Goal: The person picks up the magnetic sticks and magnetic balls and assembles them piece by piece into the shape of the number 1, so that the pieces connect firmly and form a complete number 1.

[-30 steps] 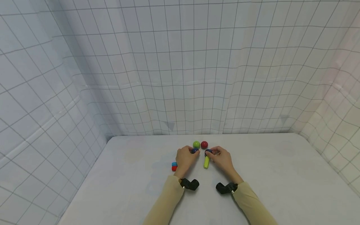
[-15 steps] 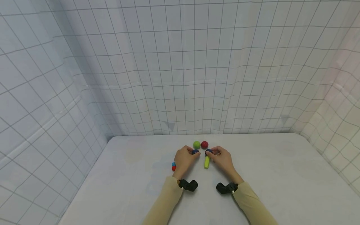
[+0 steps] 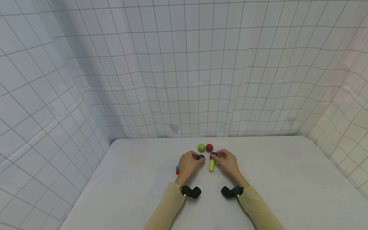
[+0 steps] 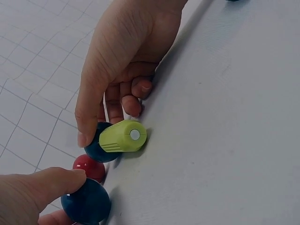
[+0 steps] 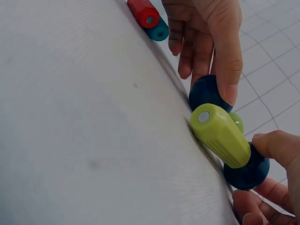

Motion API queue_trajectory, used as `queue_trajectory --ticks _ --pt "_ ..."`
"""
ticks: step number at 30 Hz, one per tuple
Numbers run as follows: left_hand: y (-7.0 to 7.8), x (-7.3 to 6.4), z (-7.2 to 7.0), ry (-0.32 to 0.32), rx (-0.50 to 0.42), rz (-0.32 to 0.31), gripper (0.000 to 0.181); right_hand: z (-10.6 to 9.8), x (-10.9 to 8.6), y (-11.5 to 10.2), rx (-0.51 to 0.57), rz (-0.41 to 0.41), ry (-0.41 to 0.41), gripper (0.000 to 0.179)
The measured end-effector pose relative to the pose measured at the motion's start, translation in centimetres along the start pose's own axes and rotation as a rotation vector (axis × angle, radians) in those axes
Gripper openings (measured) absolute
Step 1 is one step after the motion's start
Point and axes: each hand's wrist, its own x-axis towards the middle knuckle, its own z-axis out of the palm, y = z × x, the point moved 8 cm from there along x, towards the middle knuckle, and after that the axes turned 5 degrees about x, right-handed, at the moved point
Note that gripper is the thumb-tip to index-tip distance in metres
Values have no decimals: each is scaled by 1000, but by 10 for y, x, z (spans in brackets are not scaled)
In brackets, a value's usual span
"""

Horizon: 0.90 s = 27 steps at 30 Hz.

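In the head view my left hand [image 3: 188,163] pinches a dark blue ball [image 3: 201,157] between thumb and fingers. My right hand [image 3: 228,162] pinches a second dark blue ball [image 3: 213,155], which touches the far end of a yellow-green rod [image 3: 211,165]. A pale round disc marks the rod's free end [image 5: 203,116] in the right wrist view. The two blue balls are a short gap apart. Just behind them rest a green ball [image 3: 201,148] and a red ball [image 3: 209,148], side by side.
To the left of my left hand lie a red rod [image 5: 144,13] and a blue rod [image 5: 159,32], partly hidden in the head view. The white table [image 3: 138,179] ends at the back against a grid-patterned curtain [image 3: 189,95].
My left hand has drawn its blue ball slightly toward me, widening the gap to the green ball behind. The right hand, its ball and the yellow-green rod stay practically still.
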Motion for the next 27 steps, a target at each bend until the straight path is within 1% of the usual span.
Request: queue_trajectory --ticks 5,15,23,27 --pt "3 -3 -1 14 13 35 32 -1 0 -1 4 -5 10 30" --pt "2 -7 0 -3 24 28 30 -2 -1 -2 -10 -17 16 31" --pt "4 -10 0 -11 54 75 32 -2 -1 -2 -22 -5 22 32" --pt "7 -13 0 -27 80 124 34 -2 -1 -1 -28 -7 24 35"
